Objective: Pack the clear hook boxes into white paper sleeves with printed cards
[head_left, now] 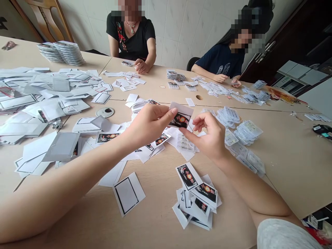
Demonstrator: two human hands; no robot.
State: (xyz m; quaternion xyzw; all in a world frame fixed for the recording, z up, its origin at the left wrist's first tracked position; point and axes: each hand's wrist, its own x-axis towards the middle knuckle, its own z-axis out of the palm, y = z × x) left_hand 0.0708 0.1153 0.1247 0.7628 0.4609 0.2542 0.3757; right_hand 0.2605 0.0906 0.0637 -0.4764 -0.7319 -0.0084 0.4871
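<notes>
My left hand (153, 121) is closed on a small white card (178, 119) with a black printed panel, red lettering and an orange burst, its thumb on the front of it. At the card's lower right, my right hand (207, 135) has its thumb tip at the edge, while its fingers are curved and apart from the thumb. Below the right hand lies a loose pile of similar printed cards (198, 197). A single white card with a black outline (127, 193) rests on the table below my left forearm. More printed cards (162, 139) lie scattered beneath both hands.
A big heap of white cards (59, 84) covers the left side. Clear plastic cases (247, 131) are grouped at right, and stacked cases (68, 53) stand back left. A tape roll (105, 112) lies left of centre. Two people (131, 38) sit across the table (293, 148).
</notes>
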